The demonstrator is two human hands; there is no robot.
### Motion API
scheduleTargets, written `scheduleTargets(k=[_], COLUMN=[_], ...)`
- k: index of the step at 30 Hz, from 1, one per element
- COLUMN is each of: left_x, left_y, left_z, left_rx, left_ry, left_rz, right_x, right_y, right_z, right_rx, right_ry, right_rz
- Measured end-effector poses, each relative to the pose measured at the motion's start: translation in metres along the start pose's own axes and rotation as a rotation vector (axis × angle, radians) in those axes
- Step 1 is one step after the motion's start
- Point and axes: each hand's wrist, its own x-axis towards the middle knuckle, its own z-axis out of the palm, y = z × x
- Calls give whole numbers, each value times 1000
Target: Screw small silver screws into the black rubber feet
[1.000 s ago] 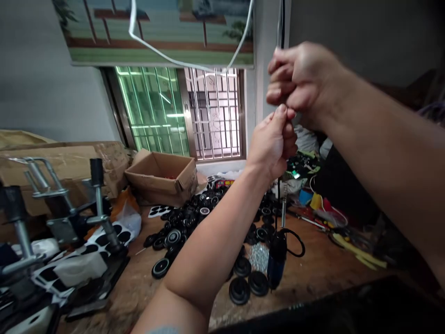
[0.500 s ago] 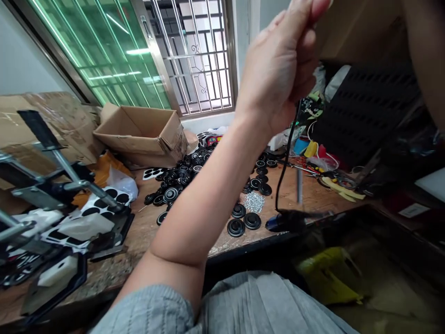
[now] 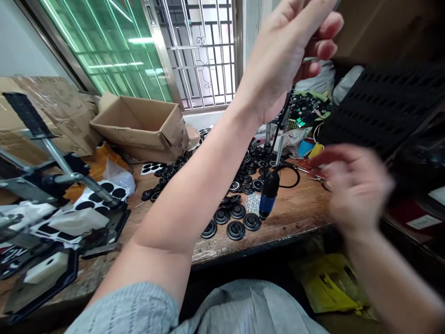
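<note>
My left forearm (image 3: 205, 185) crosses the middle of the bench (image 3: 295, 211) and hides part of a heap of black discs (image 3: 235, 229). To the left stands a lever press (image 3: 59, 157), with an open cardboard box (image 3: 128, 139) behind it by the barred window (image 3: 205, 60). A black slotted panel (image 3: 385, 106) leans at the right.

The black-and-blue tool (image 3: 267, 197) is upright at the end of its black cord (image 3: 281, 121), just beside the small silvery pieces (image 3: 253, 202); whether its tip touches the bench I cannot tell. My left hand (image 3: 285, 55) is raised above it, fingers loosely curled; the upper edge cuts it off, so any grip is unconfirmed. My right hand (image 3: 361, 190) is blurred, near the right of the bench, well apart from the left; its grip cannot be determined.

Bare wood extends between tool and right hand, ending at the worn front edge, with a yellow bag (image 3: 330, 278) below. The discs are round and stepped in concentric rings; the box is creased.
</note>
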Motion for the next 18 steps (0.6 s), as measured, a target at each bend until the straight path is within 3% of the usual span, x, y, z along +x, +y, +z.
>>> scheduleTargets(k=[4,8,13,18], left_x=[-14,-41,-96,-156], left_y=[-1,-18,-52,-58], left_z=[-1,-10,-35,-54], left_rx=[-6,111,220,233], left_ry=[1,16,-60,8], left_rz=[-47,-100,-191,-309], right_x=[-70,-91,-78,-70], right_y=[43,61,49,54], right_z=[43,70,60,44], right_rx=[178,214,147,118], right_ry=[-202,-314,-264,-252], right_rz=[196,405,470,544])
